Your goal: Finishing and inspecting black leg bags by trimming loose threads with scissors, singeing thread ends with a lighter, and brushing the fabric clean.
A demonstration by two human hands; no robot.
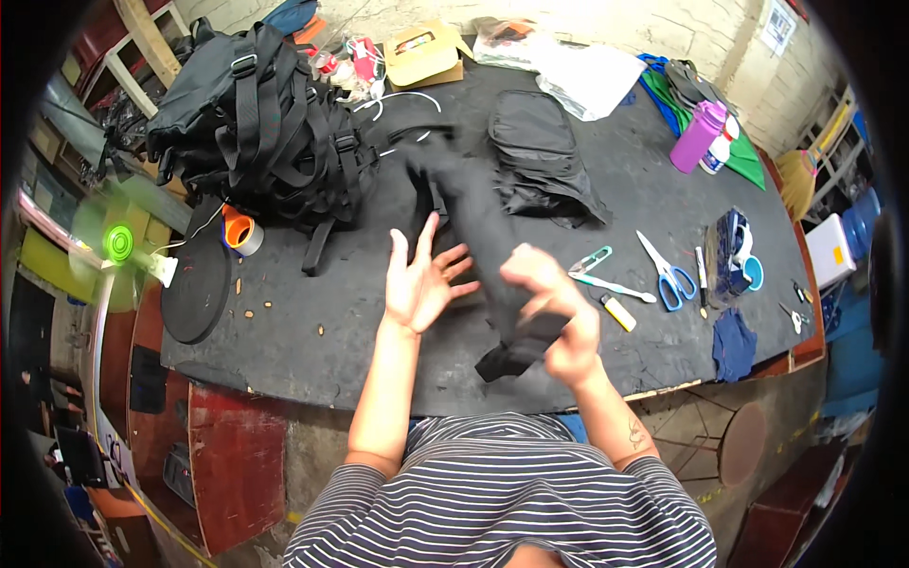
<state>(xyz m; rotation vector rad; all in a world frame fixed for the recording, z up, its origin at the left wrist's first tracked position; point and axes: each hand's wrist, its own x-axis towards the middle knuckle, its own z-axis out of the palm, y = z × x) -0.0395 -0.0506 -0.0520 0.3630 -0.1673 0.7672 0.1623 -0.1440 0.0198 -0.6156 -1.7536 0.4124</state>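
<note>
My right hand (pixel 559 317), smeared by motion, is closed on the lower part of a long black fabric strap (pixel 478 222). The strap stretches up and away over the dark table, its far end blurred, and a short end hangs below my fingers. To its left my left hand (pixel 421 284) is open, palm up with the fingers spread, holding nothing. Beyond the strap on the right lies a flat black fabric pouch (pixel 535 142). A large heap of black strapped bags (pixel 256 133) fills the far left of the table.
Right of my right hand lie thread snips (pixel 595 257), a toothbrush (pixel 615 287), a yellow lighter (pixel 618 313), blue-handled scissors (pixel 670 282) and a tape dispenser (pixel 731 256). A purple bottle (pixel 698 137) stands farther back. At left are an orange tape roll (pixel 242 233) and a green fan (pixel 119 243).
</note>
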